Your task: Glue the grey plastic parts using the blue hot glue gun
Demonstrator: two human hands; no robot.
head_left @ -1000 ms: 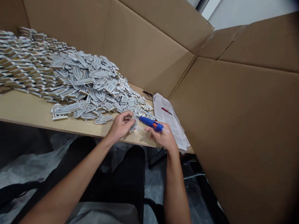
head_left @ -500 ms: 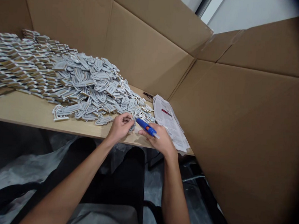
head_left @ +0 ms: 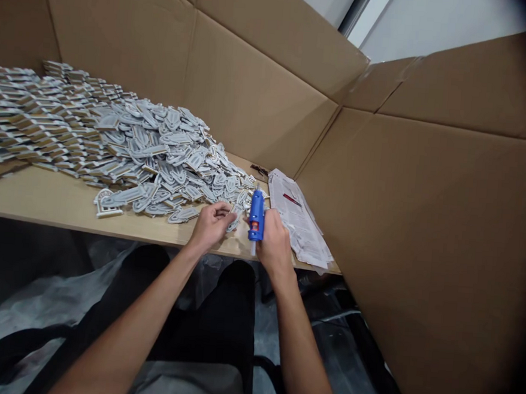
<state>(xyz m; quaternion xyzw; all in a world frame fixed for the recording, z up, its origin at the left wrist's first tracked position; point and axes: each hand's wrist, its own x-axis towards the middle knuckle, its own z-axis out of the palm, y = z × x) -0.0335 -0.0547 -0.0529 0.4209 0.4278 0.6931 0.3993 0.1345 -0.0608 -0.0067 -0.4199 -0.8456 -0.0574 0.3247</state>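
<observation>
Near the table's front edge, my left hand (head_left: 212, 226) pinches a small grey-and-white plaque (head_left: 234, 220) between thumb and fingers. My right hand (head_left: 274, 238) is wrapped round the handle of a blue glue gun (head_left: 257, 217), just right of the plaque. The gun's nozzle points away from me, toward the far side, and a clear glue stick sticks out of its rear. Nozzle and plaque are apart. A large heap of similar grey plaques (head_left: 176, 149) lies beyond and to the left of my hands.
Stacked plaques (head_left: 38, 121) fill the table's left side. Cardboard walls (head_left: 263, 71) stand behind and to the right. Printed paper sheets (head_left: 301, 224) with a red pen-like item (head_left: 292, 199) lie at right, near a dark object (head_left: 259, 170). The wooden table (head_left: 56, 197) ends just before my knees.
My right hand has turned the glue gun from pointing left at the plaque to pointing away from me, its nozzle now clear of the plaque. My left hand has stayed nearly in place.
</observation>
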